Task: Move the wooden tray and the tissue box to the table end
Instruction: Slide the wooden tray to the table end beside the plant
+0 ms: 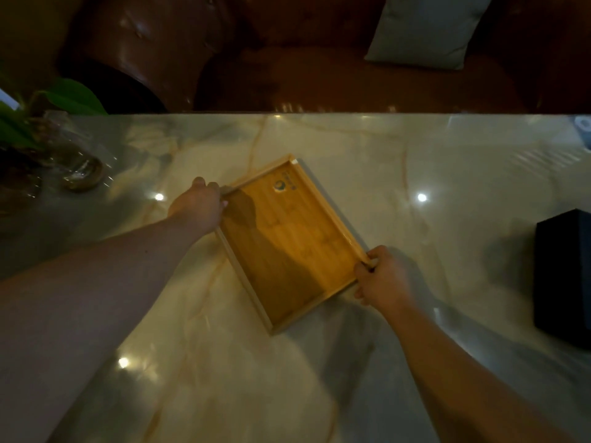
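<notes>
A wooden tray (287, 244) with a low rim and a small round mark near its far end sits at an angle in the middle of the marble table (415, 174). Nothing lies in it. My left hand (198, 204) grips the tray's left corner rim. My right hand (382, 276) grips its right corner rim. A dark rectangular box (564, 276), likely the tissue box, stands at the table's right edge, partly cut off by the frame.
A glass vase with a green plant (48, 148) stands at the table's left end. Beyond the far table edge is a brown leather sofa (287, 59) with a grey cushion (425, 27). A small pale object (583, 123) sits at the far right corner.
</notes>
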